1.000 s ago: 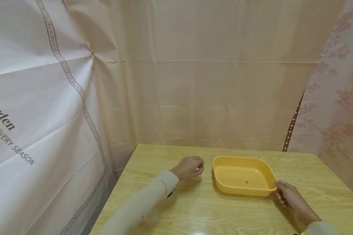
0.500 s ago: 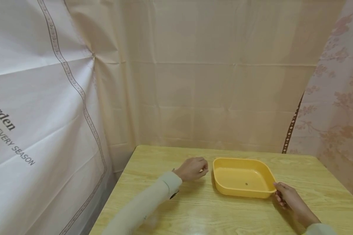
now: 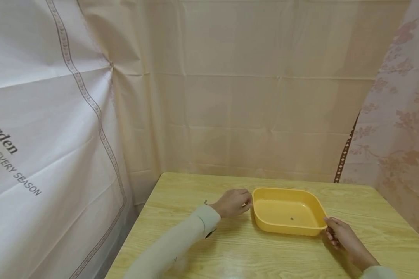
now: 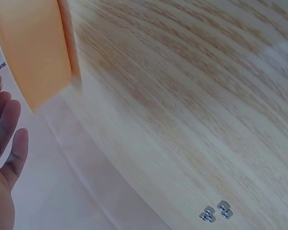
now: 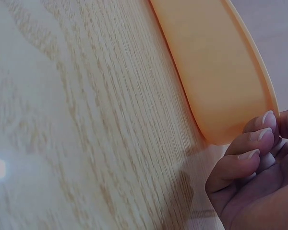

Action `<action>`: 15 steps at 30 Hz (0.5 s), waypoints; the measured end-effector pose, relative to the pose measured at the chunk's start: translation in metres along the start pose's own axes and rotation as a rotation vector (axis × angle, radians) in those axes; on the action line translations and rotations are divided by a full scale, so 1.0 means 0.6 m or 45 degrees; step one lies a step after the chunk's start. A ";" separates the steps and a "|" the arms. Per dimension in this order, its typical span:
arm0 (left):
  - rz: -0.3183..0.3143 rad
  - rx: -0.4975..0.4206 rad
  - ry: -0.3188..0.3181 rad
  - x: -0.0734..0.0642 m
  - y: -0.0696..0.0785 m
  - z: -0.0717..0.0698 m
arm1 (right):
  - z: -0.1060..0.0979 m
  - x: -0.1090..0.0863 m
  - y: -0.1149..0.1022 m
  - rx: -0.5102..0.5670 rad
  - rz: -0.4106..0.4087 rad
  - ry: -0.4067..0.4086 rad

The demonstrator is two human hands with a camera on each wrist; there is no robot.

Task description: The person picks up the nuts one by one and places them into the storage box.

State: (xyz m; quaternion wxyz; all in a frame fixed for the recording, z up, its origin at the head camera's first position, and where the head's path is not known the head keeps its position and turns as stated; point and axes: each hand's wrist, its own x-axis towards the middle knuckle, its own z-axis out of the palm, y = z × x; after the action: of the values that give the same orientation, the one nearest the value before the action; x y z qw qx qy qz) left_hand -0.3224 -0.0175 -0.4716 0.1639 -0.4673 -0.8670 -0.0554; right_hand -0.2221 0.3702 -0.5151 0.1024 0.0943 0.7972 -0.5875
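A shallow yellow plastic tray (image 3: 289,229) with rounded corners sits on the wooden table. My right hand (image 3: 346,237) pinches its right front corner, thumb over the rim and the other fingers curled below, as the right wrist view shows at the tray wall (image 5: 221,72). At the opposite side, my left hand (image 3: 232,203) has its fingertips right at the left rim. Its fingers (image 4: 20,143) are loosely bent in the left wrist view, and part of the hand is cut off there. One small dark ring, like a nut (image 3: 291,219), lies on the tray floor.
Several small metal hex nuts (image 4: 223,206) lie grouped on the table near an edge, seen in the left wrist view. The wooden table (image 3: 230,252) ends at beige hanging cloth (image 3: 248,116) behind it. White printed cloth (image 3: 56,155) hangs at the left.
My left hand has moved right, from a gap beside the tray to its left rim. The right hand keeps its hold, and the tray stays nearly in place.
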 end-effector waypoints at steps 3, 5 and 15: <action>0.020 -0.010 0.010 0.002 0.001 0.000 | 0.001 0.000 0.000 0.003 0.000 0.003; 0.038 -0.016 0.023 0.003 0.002 0.002 | 0.001 0.000 -0.001 0.003 0.003 0.006; 0.090 -0.048 0.020 0.008 0.015 0.007 | 0.001 -0.001 -0.002 -0.019 0.010 -0.001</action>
State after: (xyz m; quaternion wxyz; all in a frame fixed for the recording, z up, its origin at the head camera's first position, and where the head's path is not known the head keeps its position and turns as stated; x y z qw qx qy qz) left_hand -0.3186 -0.0076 -0.4742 0.1638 -0.5004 -0.8473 -0.0696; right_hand -0.2221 0.3692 -0.5138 0.1058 0.0966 0.8011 -0.5811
